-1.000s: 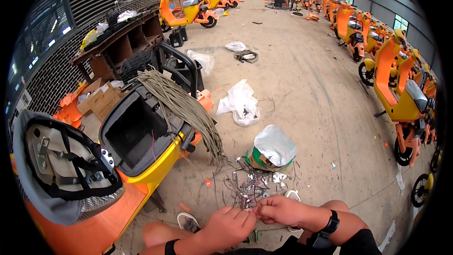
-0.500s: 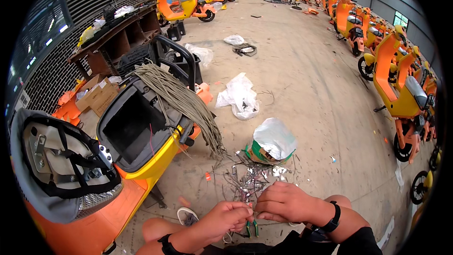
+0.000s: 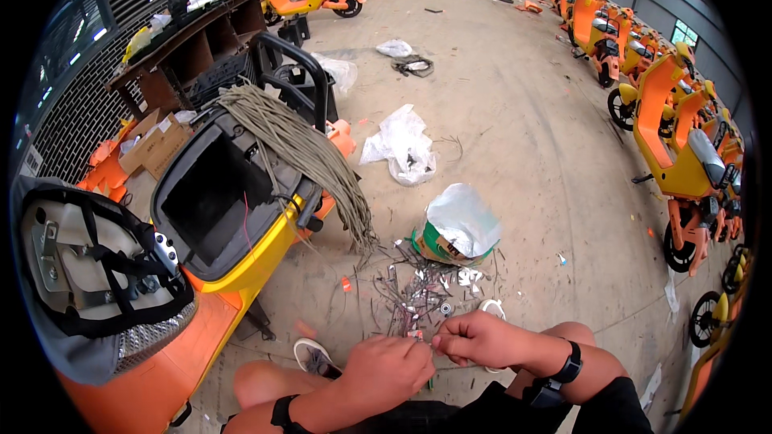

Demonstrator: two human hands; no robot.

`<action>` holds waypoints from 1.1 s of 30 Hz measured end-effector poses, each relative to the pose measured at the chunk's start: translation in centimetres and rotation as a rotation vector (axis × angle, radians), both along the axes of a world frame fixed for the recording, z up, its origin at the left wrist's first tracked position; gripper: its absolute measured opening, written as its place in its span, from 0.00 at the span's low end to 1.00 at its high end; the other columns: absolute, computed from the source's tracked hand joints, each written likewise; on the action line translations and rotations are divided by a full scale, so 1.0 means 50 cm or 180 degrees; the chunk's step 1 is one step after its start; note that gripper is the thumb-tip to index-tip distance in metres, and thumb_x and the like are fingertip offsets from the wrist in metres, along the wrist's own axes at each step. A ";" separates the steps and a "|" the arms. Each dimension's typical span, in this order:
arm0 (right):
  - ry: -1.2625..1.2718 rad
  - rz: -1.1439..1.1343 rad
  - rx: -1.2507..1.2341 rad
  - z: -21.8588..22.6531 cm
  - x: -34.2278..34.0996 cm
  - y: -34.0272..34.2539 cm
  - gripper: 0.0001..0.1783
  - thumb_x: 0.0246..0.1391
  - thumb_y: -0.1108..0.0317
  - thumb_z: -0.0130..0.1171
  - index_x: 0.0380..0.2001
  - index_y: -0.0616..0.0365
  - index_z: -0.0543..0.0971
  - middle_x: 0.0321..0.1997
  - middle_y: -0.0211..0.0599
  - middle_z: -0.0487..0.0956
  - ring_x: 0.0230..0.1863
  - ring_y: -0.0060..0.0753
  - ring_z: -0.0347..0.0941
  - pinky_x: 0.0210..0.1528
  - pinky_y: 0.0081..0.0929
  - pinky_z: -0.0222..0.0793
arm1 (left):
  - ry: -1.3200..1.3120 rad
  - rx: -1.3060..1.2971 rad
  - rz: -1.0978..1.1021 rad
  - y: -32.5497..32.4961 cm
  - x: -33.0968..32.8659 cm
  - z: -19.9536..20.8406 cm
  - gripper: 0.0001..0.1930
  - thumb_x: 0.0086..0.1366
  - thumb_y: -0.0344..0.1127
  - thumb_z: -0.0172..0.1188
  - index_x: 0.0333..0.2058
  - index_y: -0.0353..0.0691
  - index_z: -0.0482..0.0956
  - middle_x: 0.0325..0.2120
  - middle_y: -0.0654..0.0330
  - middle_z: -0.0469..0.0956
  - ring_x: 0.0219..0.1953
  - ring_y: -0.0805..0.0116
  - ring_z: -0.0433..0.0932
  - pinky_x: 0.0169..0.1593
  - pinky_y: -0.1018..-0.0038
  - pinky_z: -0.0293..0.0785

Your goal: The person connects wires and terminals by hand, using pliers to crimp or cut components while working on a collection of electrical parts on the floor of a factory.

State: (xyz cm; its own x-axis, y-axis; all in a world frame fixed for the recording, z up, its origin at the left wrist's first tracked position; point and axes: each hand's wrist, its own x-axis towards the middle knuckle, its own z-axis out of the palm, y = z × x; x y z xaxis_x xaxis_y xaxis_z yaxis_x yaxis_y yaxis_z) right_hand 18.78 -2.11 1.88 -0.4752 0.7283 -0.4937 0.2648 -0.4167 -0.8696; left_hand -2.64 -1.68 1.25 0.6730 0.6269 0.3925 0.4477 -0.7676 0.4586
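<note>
I see the right hand point(image 3: 474, 339) with its thumb and first finger pinched together, but I cannot tell what, if anything, is in the pinch. The left hand point(image 3: 390, 366) is close by on its left, back up, fingers curled in. Its thumb is hidden, so I cannot tell how tight it is or what it holds. A small orange and white bit point(image 3: 416, 335) shows just past the left fingers; I cannot tell if it is held or on the floor.

Just past the hands I see a messy pile of wire scraps point(image 3: 406, 293). Behind it stands a green bag point(image 3: 462, 221) with a shiny lining. Farther off is a white plastic bag point(image 3: 402, 145). On my left is a yellow and orange scooter point(image 3: 277, 253) with a bundle of cords point(image 3: 301, 149) across it. Far right, more scooters point(image 3: 666, 128) stand in a row.
</note>
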 end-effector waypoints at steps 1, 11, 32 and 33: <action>0.0063 0.0009 -0.0180 0.001 -0.002 0.004 0.14 0.65 0.60 0.53 0.30 0.58 0.77 0.19 0.22 0.72 0.21 0.12 0.62 0.21 0.18 0.59 | 0.0166 0.0180 0.0001 -0.003 0.002 0.001 0.10 0.51 0.34 0.65 0.22 0.42 0.71 0.16 0.61 0.69 0.19 0.63 0.74 0.23 0.70 0.68; -0.0133 -0.0791 0.0395 -0.019 0.019 0.041 0.13 0.63 0.65 0.53 0.32 0.64 0.77 0.21 0.28 0.75 0.22 0.17 0.66 0.27 0.19 0.62 | -0.0807 -0.3148 0.0837 0.044 0.002 0.001 0.21 0.70 0.49 0.51 0.47 0.35 0.74 0.36 0.56 0.79 0.36 0.70 0.78 0.37 0.72 0.71; -0.1541 -0.3089 0.1145 -0.201 0.216 0.237 0.19 0.64 0.59 0.51 0.28 0.66 0.78 0.18 0.33 0.75 0.18 0.25 0.72 0.21 0.26 0.65 | -0.2911 -0.4140 0.1590 0.084 -0.087 0.009 0.22 0.74 0.51 0.41 0.47 0.36 0.72 0.37 0.58 0.78 0.36 0.71 0.77 0.34 0.75 0.70; -0.1473 -0.3163 0.1157 -0.223 0.216 0.272 0.21 0.64 0.59 0.51 0.27 0.67 0.79 0.18 0.34 0.75 0.17 0.27 0.72 0.22 0.27 0.67 | -0.3031 -0.4115 0.1608 0.085 -0.097 0.010 0.22 0.74 0.50 0.40 0.46 0.36 0.72 0.36 0.59 0.78 0.35 0.71 0.77 0.34 0.75 0.70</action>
